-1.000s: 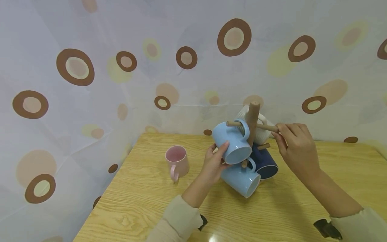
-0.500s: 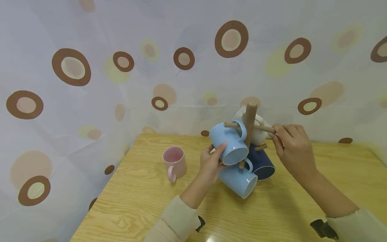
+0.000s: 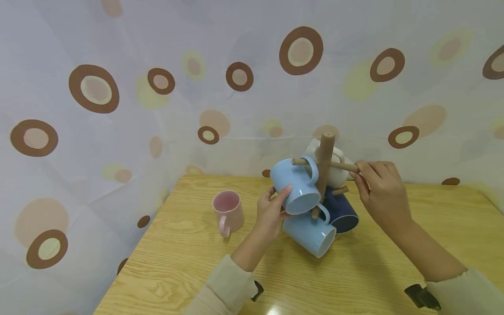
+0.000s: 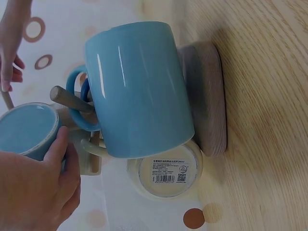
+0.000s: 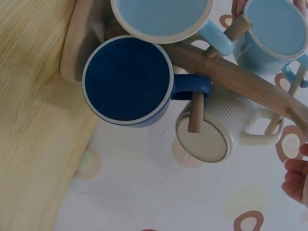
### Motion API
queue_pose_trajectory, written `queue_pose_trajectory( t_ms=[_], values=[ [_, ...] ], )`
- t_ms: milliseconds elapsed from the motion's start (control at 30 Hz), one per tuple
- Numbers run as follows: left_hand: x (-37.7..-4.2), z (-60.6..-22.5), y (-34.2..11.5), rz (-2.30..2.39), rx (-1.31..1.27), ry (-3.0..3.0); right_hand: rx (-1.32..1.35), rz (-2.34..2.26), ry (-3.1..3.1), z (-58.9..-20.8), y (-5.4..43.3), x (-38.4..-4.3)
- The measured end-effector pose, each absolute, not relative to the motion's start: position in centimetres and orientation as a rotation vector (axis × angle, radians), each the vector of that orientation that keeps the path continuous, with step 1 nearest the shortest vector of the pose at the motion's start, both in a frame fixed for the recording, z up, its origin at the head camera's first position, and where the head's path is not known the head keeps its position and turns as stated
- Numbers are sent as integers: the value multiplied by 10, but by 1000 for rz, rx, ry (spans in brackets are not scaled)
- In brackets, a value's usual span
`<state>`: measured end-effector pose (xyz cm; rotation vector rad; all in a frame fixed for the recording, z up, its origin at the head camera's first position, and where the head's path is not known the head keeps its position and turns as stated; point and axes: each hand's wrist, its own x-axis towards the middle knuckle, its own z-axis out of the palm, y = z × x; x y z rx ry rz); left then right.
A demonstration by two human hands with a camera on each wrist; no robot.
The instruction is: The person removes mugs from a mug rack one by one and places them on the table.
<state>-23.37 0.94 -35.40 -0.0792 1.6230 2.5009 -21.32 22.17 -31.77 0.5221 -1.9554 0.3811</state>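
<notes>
A wooden mug tree (image 3: 326,151) stands at the right of the table. My left hand (image 3: 269,216) grips the upper light blue mug (image 3: 300,186), thumb on its side, its handle looped around a peg (image 3: 299,162) near the tip. My right hand (image 3: 383,188) pinches the end of the opposite upper peg (image 3: 342,166). Lower down hang another light blue mug (image 3: 307,234) and a navy mug (image 3: 346,214), both tilted mouth-down. A white ribbed mug (image 3: 336,177) hangs behind the post. In the left wrist view, a cream mug (image 4: 168,171) shows its labelled base.
A pink mug (image 3: 232,216) stands upright on the wood-grain table (image 3: 173,262), left of the tree. Behind runs a pale curtain (image 3: 252,39) with brown rings. The tree's wooden base (image 4: 211,98) appears in the left wrist view.
My left hand has shifted slightly left with the upper light blue mug, its handle sliding a little toward the peg's tip. My right hand keeps its hold on the opposite peg.
</notes>
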Motion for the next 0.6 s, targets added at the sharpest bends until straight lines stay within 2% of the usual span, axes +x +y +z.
queue_pose_trajectory(
  t_ms=[600],
  values=[
    [-233,-355,-3,2527,1,1673,505,355,-1993,-319,224,-213]
  ],
)
